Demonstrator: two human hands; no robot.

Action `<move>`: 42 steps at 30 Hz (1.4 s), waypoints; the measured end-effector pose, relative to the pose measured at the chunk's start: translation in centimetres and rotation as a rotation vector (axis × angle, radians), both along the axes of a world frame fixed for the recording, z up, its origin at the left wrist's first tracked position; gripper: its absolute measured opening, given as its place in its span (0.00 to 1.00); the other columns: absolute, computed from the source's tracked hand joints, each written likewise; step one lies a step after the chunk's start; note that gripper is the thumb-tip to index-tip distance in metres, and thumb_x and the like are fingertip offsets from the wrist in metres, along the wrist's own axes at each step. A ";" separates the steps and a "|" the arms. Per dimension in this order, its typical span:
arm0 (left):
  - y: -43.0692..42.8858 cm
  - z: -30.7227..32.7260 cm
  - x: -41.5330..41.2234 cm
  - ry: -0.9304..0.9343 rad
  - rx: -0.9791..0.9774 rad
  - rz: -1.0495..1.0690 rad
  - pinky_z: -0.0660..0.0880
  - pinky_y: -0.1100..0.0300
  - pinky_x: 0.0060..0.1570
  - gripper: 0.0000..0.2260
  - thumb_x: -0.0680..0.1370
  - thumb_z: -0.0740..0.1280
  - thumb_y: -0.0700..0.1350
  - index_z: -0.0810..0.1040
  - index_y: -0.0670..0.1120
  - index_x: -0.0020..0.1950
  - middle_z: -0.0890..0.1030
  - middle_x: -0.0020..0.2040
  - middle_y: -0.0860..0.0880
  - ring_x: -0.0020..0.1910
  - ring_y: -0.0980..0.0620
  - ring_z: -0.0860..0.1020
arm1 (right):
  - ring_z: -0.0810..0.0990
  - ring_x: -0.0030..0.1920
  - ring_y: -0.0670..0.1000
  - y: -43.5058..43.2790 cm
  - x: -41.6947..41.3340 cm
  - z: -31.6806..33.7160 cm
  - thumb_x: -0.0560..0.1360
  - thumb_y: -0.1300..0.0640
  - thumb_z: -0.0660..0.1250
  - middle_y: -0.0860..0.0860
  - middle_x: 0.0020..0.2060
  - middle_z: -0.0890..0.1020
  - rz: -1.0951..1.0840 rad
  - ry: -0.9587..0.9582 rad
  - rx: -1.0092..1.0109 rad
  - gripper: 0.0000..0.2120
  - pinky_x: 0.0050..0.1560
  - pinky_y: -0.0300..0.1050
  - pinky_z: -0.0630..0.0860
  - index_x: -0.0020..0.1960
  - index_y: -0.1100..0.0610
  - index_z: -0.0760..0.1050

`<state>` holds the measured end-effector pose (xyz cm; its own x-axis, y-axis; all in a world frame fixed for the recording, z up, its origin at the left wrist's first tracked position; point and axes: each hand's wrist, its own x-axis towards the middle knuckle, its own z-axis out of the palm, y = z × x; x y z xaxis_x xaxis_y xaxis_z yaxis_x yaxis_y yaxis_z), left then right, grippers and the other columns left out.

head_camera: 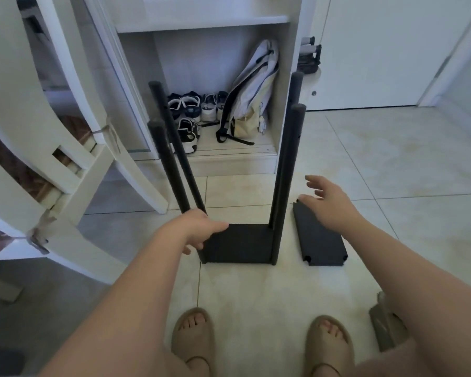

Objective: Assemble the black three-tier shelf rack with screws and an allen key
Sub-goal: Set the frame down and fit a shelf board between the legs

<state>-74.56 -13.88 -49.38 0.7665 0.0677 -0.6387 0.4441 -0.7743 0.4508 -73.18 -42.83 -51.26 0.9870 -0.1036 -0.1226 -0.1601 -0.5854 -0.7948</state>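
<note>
A black shelf rack [239, 243] stands on the tiled floor: one bottom board with black posts rising from its corners. My left hand [199, 229] grips the near left post [172, 170] low down, just above the board. To the right of the rack, a loose black shelf board [321, 240] lies flat on the floor, with notched corners. My right hand [326, 202] hovers over its far end, fingers spread and relaxed, holding nothing. No screws or allen key show.
An open white cabinet [201, 23] behind the rack holds several shoes [193, 110] and a backpack [253, 96]. A white chair [52, 159] stands at the left. A grey object [386, 322] lies on the floor at the right, near my sandalled feet [193, 336].
</note>
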 end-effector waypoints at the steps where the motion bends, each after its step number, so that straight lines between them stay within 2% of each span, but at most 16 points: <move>1: -1.1 -0.2 0.2 -0.004 -0.032 -0.067 0.79 0.49 0.55 0.21 0.78 0.66 0.61 0.73 0.50 0.64 0.79 0.57 0.50 0.52 0.51 0.80 | 0.71 0.72 0.53 -1.0 -0.5 -0.2 0.81 0.53 0.67 0.49 0.73 0.73 -0.001 0.018 -0.015 0.25 0.69 0.52 0.71 0.77 0.49 0.66; 3: -3.7 -0.6 0.5 -0.020 -0.085 -0.165 0.79 0.50 0.54 0.17 0.78 0.66 0.62 0.74 0.53 0.61 0.79 0.56 0.53 0.52 0.53 0.80 | 0.71 0.73 0.53 -3.2 -1.6 -0.7 0.81 0.52 0.67 0.49 0.73 0.73 -0.005 0.047 -0.053 0.25 0.69 0.52 0.72 0.77 0.50 0.67; 5: -6.7 -1.3 0.7 -0.012 -0.106 -0.232 0.79 0.53 0.51 0.16 0.78 0.66 0.62 0.74 0.54 0.60 0.79 0.55 0.53 0.51 0.53 0.80 | 0.71 0.73 0.53 -5.5 -2.7 -1.2 0.81 0.51 0.67 0.49 0.73 0.73 -0.012 0.089 -0.088 0.26 0.69 0.48 0.69 0.77 0.50 0.67; 8: -11.9 -3.5 0.8 0.008 -0.060 -0.377 0.80 0.52 0.51 0.17 0.76 0.67 0.62 0.75 0.53 0.58 0.80 0.53 0.50 0.50 0.51 0.81 | 0.72 0.71 0.53 -9.4 -4.7 -2.3 0.81 0.50 0.67 0.49 0.73 0.73 -0.035 0.180 -0.133 0.26 0.65 0.46 0.69 0.77 0.51 0.66; 10: -15.7 -5.5 0.4 0.020 -0.087 -0.453 0.78 0.54 0.46 0.18 0.75 0.68 0.62 0.76 0.51 0.56 0.81 0.52 0.49 0.48 0.49 0.81 | 0.73 0.70 0.53 -12.1 -6.5 -3.5 0.81 0.49 0.67 0.49 0.72 0.73 -0.068 0.242 -0.159 0.26 0.62 0.46 0.69 0.77 0.50 0.66; 12: -19.3 -8.0 -0.3 0.054 -0.170 -0.469 0.77 0.55 0.43 0.19 0.76 0.68 0.60 0.76 0.49 0.59 0.80 0.52 0.49 0.47 0.49 0.81 | 0.73 0.70 0.54 -14.4 -8.0 -5.1 0.81 0.49 0.67 0.49 0.72 0.74 -0.081 0.300 -0.201 0.27 0.65 0.48 0.70 0.78 0.50 0.65; 15: -23.6 -11.7 -0.3 0.095 -0.213 -0.449 0.78 0.56 0.44 0.22 0.78 0.67 0.57 0.73 0.48 0.68 0.78 0.56 0.50 0.53 0.48 0.80 | 0.73 0.70 0.54 -16.8 -8.2 -7.8 0.81 0.49 0.67 0.50 0.72 0.73 -0.066 0.363 -0.227 0.27 0.67 0.47 0.69 0.78 0.49 0.65; 18: -26.5 -16.2 1.4 0.084 -0.208 -0.388 0.73 0.58 0.38 0.23 0.78 0.68 0.54 0.72 0.46 0.70 0.76 0.52 0.49 0.47 0.49 0.77 | 0.73 0.70 0.54 -18.6 -5.6 -10.5 0.81 0.50 0.67 0.50 0.73 0.73 -0.049 0.393 -0.250 0.27 0.61 0.43 0.67 0.79 0.49 0.64; 20: -27.9 -19.7 2.8 0.084 -0.218 -0.311 0.72 0.58 0.41 0.24 0.78 0.68 0.53 0.70 0.45 0.71 0.76 0.52 0.49 0.45 0.51 0.75 | 0.73 0.69 0.55 -19.6 -3.1 -12.7 0.82 0.50 0.66 0.51 0.74 0.72 -0.028 0.400 -0.276 0.28 0.59 0.43 0.66 0.79 0.49 0.63; 22: -29.2 -23.3 4.4 0.080 -0.226 -0.226 0.71 0.57 0.49 0.27 0.78 0.68 0.52 0.66 0.45 0.74 0.76 0.60 0.47 0.49 0.51 0.75 | 0.73 0.69 0.55 -20.7 -0.5 -15.7 0.82 0.50 0.65 0.51 0.74 0.72 -0.029 0.411 -0.289 0.27 0.61 0.44 0.68 0.79 0.49 0.62; 24: -30.2 -26.9 6.3 0.045 -0.216 -0.138 0.69 0.58 0.52 0.30 0.78 0.68 0.52 0.63 0.44 0.76 0.73 0.68 0.46 0.54 0.49 0.73 | 0.72 0.70 0.56 -21.6 2.0 -19.4 0.82 0.50 0.64 0.51 0.75 0.71 -0.035 0.446 -0.294 0.28 0.64 0.47 0.68 0.80 0.50 0.61; 27: -31.1 -32.0 9.3 -0.001 -0.180 0.041 0.73 0.55 0.55 0.28 0.77 0.70 0.51 0.66 0.42 0.73 0.74 0.68 0.44 0.61 0.42 0.76 | 0.70 0.72 0.58 -22.2 5.3 -24.9 0.83 0.50 0.63 0.53 0.75 0.70 -0.048 0.512 -0.287 0.28 0.67 0.49 0.68 0.81 0.51 0.59; 32: -32.1 -38.8 12.2 -0.040 -0.202 0.195 0.76 0.46 0.61 0.25 0.75 0.74 0.50 0.72 0.40 0.67 0.77 0.64 0.43 0.60 0.40 0.78 | 0.67 0.75 0.59 -22.6 8.8 -32.3 0.83 0.51 0.63 0.55 0.77 0.67 -0.109 0.565 -0.242 0.31 0.69 0.50 0.67 0.82 0.56 0.55; 35: -33.0 -40.4 12.5 -0.088 -0.261 0.175 0.78 0.45 0.59 0.28 0.71 0.77 0.48 0.71 0.42 0.66 0.76 0.64 0.43 0.59 0.41 0.78 | 0.77 0.62 0.58 -22.8 9.5 -34.9 0.82 0.52 0.64 0.57 0.68 0.76 -0.195 0.591 -0.149 0.24 0.61 0.49 0.73 0.75 0.59 0.67; 37: -34.2 -40.8 12.5 -0.105 -0.289 0.166 0.78 0.45 0.58 0.28 0.70 0.78 0.47 0.72 0.43 0.65 0.76 0.63 0.44 0.57 0.41 0.79 | 0.77 0.54 0.56 -23.4 9.1 -35.9 0.81 0.53 0.65 0.55 0.60 0.80 -0.243 0.566 -0.131 0.17 0.52 0.45 0.71 0.68 0.57 0.74; 42: -39.3 -40.8 12.8 -0.122 -0.324 0.067 0.76 0.48 0.61 0.28 0.69 0.79 0.47 0.73 0.44 0.66 0.77 0.64 0.45 0.59 0.43 0.79 | 0.79 0.52 0.58 -27.9 7.9 -36.0 0.79 0.54 0.67 0.57 0.54 0.81 -0.399 0.580 -0.127 0.14 0.46 0.46 0.72 0.61 0.61 0.77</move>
